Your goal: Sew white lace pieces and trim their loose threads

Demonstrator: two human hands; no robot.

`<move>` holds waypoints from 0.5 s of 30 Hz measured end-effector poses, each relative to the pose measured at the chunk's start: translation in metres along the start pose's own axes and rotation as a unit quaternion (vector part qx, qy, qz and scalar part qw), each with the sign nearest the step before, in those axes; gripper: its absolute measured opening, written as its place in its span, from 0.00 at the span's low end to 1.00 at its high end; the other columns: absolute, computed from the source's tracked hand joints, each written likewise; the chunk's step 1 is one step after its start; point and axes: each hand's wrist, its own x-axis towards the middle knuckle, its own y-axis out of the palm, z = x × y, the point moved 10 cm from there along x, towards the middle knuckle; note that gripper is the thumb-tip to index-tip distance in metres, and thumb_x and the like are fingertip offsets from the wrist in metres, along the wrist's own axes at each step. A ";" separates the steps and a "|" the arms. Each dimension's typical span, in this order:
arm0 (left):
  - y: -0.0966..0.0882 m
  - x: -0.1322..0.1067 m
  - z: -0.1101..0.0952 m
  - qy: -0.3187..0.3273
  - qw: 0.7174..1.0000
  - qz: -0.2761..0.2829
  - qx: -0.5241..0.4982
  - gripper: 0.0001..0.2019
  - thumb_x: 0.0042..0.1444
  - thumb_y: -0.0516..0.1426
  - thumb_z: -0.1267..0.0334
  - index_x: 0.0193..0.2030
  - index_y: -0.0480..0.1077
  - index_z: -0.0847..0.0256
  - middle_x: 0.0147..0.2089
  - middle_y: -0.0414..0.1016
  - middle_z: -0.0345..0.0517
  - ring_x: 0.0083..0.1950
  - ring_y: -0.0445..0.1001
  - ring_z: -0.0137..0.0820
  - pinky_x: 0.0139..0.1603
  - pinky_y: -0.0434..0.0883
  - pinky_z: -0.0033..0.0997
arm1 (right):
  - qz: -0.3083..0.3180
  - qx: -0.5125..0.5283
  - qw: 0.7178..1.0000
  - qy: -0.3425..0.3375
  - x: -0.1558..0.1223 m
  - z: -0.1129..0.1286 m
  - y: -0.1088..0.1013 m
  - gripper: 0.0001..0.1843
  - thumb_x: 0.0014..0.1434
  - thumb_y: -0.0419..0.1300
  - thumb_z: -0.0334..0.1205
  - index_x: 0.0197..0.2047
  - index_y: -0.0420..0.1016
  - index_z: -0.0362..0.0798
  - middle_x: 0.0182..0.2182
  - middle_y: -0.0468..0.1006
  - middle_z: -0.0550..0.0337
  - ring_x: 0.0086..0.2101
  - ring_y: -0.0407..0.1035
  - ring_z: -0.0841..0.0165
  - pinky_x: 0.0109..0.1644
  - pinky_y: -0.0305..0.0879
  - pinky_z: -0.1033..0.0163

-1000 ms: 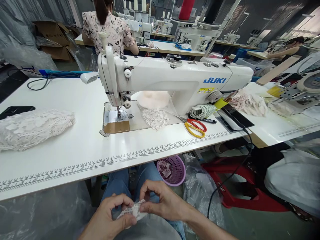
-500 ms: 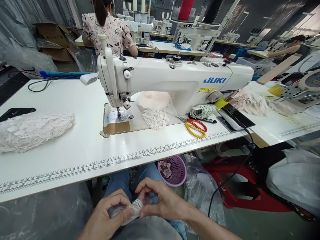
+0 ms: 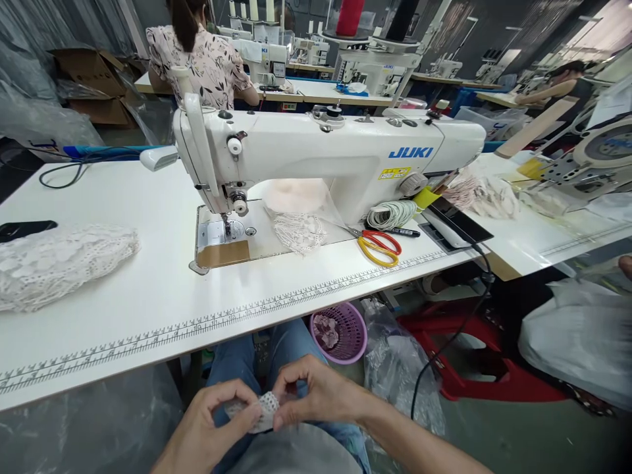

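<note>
Low in the view, over my lap, my left hand [image 3: 210, 428] and my right hand [image 3: 320, 395] both pinch a small piece of white lace [image 3: 266, 405] between thumb and fingers. Both hands are closed on it, below the front edge of the white sewing table [image 3: 148, 289]. A white JUKI sewing machine [image 3: 320, 155] stands on the table ahead. More lace [image 3: 299, 232] lies under its arm. A pile of white lace [image 3: 54, 263] rests at the table's left.
Red and yellow scissors [image 3: 378, 247], a coil of white cord [image 3: 392, 214] and a black pen lie right of the machine. A purple basket [image 3: 340, 332] and a red stool [image 3: 474, 368] sit below. A phone [image 3: 22, 229] lies far left. Another person [image 3: 197, 56] sews behind.
My fingers have shifted on the lace piece, folding it smaller between the hands. The view has drifted slightly right and down.
</note>
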 end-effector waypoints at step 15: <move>-0.005 0.002 -0.015 0.004 1.000 0.028 0.012 0.18 0.51 0.57 0.48 0.27 0.74 0.62 0.25 0.67 0.41 0.29 0.61 0.30 0.30 0.59 0.25 | -0.043 -0.049 0.998 -0.002 0.007 0.017 0.001 0.15 0.46 0.67 0.43 0.23 0.68 0.42 0.19 0.62 0.68 0.22 0.53 0.78 0.23 0.48 0.72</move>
